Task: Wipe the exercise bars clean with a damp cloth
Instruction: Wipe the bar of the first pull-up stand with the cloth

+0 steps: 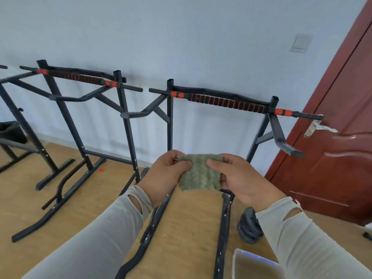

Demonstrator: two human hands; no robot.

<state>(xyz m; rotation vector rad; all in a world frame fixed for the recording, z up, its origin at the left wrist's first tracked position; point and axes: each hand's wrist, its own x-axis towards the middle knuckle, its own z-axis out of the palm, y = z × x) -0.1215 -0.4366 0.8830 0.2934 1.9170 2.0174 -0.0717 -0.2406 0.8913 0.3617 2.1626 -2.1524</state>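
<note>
Right now the person stands facing the nearest black steel exercise bar frame (221,101), holding a small square of green, nubbly cloth (199,172) out in front at chest height. The left hand (167,176) pinches the cloth's left edge, thumb on the near face and fingers (173,156) curled behind its top corner; the right hand (241,178) grips the right edge the same way, thumb laid across the front. Between them the cloth hangs stretched flat, well short of any bar and touching none.

The padded top bar with its black and orange wrapped grip (227,102) runs across at about one o'clock from the cloth, with a second, matching frame (80,77) off toward ten o'clock along the pale wall (181,37). I can't tell from here whether any bar has been wiped; no damp streaks show on the metal or the foam. By my reckoning the wiping of this frame is yet to start, and the cloth is only being spread or folded ready, so nearly the whole job looks to be ahead.

Down at five o'clock, on the wooden floor (191,228), sits a pale rectangular plastic tub (255,264), and a red-brown door (342,137) stands at three o'clock.
</note>
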